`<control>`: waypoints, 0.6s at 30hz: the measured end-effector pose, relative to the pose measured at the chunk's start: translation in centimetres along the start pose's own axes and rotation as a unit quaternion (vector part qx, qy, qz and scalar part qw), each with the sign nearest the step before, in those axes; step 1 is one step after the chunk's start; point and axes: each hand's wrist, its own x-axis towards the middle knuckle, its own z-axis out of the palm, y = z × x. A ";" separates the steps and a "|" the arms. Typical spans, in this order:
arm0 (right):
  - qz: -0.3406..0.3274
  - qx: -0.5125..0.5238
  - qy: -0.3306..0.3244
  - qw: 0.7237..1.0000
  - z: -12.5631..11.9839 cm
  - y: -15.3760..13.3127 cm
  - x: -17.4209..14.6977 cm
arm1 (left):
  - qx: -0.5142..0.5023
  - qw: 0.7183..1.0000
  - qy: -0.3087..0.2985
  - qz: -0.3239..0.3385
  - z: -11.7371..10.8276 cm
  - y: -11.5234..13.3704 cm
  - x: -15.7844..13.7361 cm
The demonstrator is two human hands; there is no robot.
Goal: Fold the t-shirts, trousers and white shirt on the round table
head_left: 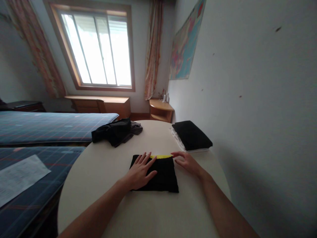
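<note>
Resting palm-down on the left half of the folded black cloth [164, 177], the left hand [141, 173] had its fingers spread, its grip released and the fingertips at the cloth's far edge. The right hand [187, 162] reached in at the cloth's far right corner, fingers bent; whether its grip pinched the corner or only touched it, I could not tell. The cloth thus lay under the left palm and just leftward of the right fingertips, its long axis seeming to run side to side. A yellow strip [161, 156] showed along the cloth's far edge, between the two sets of fingertips, so neither hand was clearly nearer to it. Beyond the cloth to the right sat a folded black stack [193, 135] over white fabric [176, 138]; beyond it to the left, rumpled dark clothes [115, 131]. The bench [99, 185] lay beneath the cloth.
</note>
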 end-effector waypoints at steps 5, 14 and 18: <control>-0.004 -0.005 -0.004 1.000 0.9 -0.8 0.4 | 0.000 1.000 -0.004 -0.001 0.2 0.0 0.0; 0.001 -0.012 0.014 1.000 1.9 -0.5 1.2 | 0.003 0.998 -0.022 0.052 -0.8 0.4 -0.6; 0.020 -0.108 0.029 0.993 1.8 -0.6 1.4 | -0.004 0.997 -0.037 0.071 -1.1 0.3 -0.6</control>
